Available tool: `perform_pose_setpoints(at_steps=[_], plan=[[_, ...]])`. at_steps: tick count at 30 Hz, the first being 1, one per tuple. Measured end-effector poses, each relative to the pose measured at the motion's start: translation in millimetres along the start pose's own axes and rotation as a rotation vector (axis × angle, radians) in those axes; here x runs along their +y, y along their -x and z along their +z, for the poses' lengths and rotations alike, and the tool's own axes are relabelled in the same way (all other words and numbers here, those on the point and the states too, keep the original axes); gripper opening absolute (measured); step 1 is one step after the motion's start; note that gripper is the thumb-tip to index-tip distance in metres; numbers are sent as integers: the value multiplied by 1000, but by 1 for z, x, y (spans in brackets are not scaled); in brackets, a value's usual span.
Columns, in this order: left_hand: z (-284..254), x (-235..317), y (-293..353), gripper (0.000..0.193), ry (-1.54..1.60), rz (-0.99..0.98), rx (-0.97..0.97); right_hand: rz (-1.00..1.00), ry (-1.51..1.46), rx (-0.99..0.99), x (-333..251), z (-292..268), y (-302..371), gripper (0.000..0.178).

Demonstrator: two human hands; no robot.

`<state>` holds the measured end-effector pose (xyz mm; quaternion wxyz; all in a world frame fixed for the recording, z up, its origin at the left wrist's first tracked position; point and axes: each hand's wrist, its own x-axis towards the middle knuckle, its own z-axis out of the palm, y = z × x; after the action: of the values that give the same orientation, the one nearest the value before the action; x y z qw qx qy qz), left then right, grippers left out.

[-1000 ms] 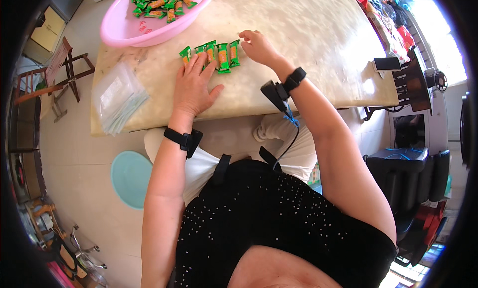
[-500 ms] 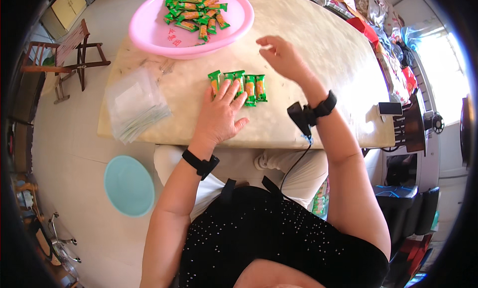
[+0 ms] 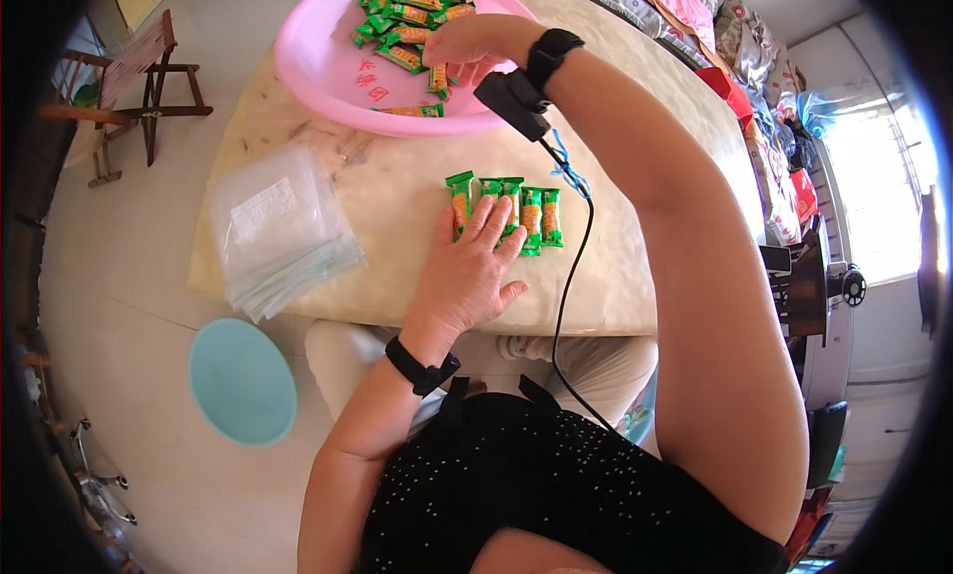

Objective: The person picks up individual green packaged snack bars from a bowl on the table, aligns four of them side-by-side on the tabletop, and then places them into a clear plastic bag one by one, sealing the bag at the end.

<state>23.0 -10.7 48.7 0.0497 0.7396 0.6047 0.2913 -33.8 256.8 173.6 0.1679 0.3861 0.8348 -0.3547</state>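
Observation:
My left hand lies flat, fingers spread, its fingertips resting on a short row of green-and-yellow snack packets on the table. The packets stand side by side, and the fingers cover parts of some of them. Over the right side of the pink basin, my right hand reaches down with bent fingers, apart from one another, beside a loose packet. Several more such packets are heaped in the basin. My wrist and the strapped-on black device partly hide the basin's right rim.
A stack of clear plastic bags lies on the table at the left. On the floor below stands a light-blue basin. A wooden folding chair is at the far left. A black cable hangs from my right wrist.
My right hand has moved forward and left from above the table into the pink basin. My left hand stays on the row of packets. The whole view has shifted slightly.

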Motion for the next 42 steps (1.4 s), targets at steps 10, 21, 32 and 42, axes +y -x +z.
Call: perform_pose_setpoints(at_steps=[10,21,32,42], plan=[[5,5,-3,67,72,11,-16,57,417,-82,40,5,-59,35],[5,5,-1,62,2,20,17,-235,-118,95,48,-7,130,24],[15,5,-4,64,-133,70,33,-137,-688,271,177,85,230,29],[17,1,-7,66,-224,102,21,92,-1036,625,223,175,205,36]])
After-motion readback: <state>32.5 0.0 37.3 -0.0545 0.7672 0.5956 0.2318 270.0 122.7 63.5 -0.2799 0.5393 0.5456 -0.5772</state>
